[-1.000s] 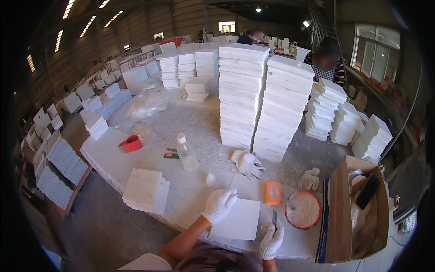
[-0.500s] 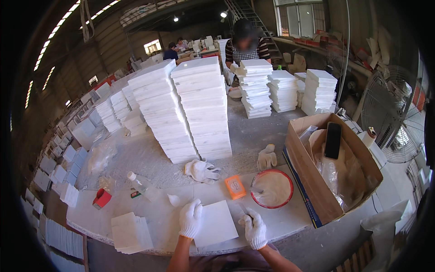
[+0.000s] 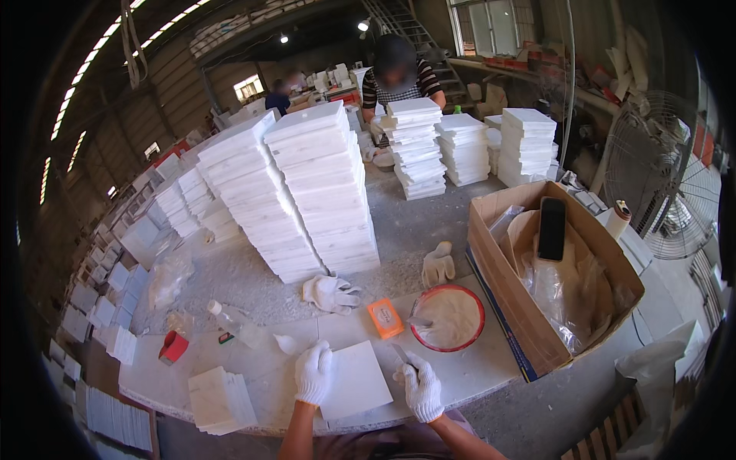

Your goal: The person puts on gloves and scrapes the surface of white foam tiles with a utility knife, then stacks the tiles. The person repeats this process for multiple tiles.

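A square white tile (image 3: 356, 383) lies on the near edge of the worktable before me. My left hand (image 3: 313, 373), in a white knit glove, grips its left edge with the fingers closed. My right hand (image 3: 420, 389), gloved likewise, is just right of the tile, its fingers closed round a small, thin-bladed scraper (image 3: 400, 353). The blade points up and to the left, apart from the tile. Beyond the right hand stands a red-rimmed bowl (image 3: 451, 320) of pale paste. An orange box (image 3: 385, 318) sits left of the bowl.
Tall tile stacks (image 3: 322, 192) stand ahead; a short tile pile (image 3: 221, 399) lies left. A cardboard box (image 3: 563, 337) holding a phone (image 3: 551, 228) is at right. Loose gloves (image 3: 330, 294), a clear bottle (image 3: 239, 325) and a red tape roll (image 3: 174, 347) lie about. A co-worker (image 3: 399, 84) stands across the table.
The whole view has shifted slightly, so most things appear a little farther left. Both hands keep nearly the same hold, and the tile stays in place on the table.
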{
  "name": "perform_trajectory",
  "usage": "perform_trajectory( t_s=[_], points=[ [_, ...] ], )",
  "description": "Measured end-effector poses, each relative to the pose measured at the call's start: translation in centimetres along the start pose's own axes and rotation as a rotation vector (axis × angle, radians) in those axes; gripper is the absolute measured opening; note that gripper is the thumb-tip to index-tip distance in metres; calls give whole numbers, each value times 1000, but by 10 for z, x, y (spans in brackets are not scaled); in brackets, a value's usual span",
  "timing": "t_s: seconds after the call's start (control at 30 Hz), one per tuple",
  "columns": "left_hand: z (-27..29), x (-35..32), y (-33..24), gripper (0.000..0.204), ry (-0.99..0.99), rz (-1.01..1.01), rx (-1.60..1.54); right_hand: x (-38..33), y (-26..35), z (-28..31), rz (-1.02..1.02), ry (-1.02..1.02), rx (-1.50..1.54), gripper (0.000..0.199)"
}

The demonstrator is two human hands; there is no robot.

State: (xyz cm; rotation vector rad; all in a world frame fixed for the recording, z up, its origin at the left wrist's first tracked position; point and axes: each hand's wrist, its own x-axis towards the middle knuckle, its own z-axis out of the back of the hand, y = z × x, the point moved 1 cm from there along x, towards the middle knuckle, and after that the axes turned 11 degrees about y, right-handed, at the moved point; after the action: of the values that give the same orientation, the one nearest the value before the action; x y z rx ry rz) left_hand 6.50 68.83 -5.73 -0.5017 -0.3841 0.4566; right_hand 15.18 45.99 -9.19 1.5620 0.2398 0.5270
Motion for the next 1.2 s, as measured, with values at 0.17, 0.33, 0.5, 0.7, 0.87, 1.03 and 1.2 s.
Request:
perform_trajectory(
  t_s=[0.17,0.33,0.5,0.7,0.87,1.03,1.2],
  points=[
    [0,0,0,33,4,7,-3,1,5,1,-12,6,16,27],
    [4,0,-6,33,23,34,-7,1,4,1,-22,6,20,27],
    [2,0,-2,33,4,13,-10,1,5,0,-15,9,-1,26],
    [0,2,-3,27,-86,-86,13,1,4,1,14,18,-33,27],
    [2,-1,-2,32,-22,-19,-18,0,6,1,-29,61,7,27],
    [2,0,-2,31,-26,-41,-8,1,4,1,-12,56,-27,27],
    [3,1,-3,30,-28,-57,2,0,4,2,-10,61,-56,27]
  ],
)
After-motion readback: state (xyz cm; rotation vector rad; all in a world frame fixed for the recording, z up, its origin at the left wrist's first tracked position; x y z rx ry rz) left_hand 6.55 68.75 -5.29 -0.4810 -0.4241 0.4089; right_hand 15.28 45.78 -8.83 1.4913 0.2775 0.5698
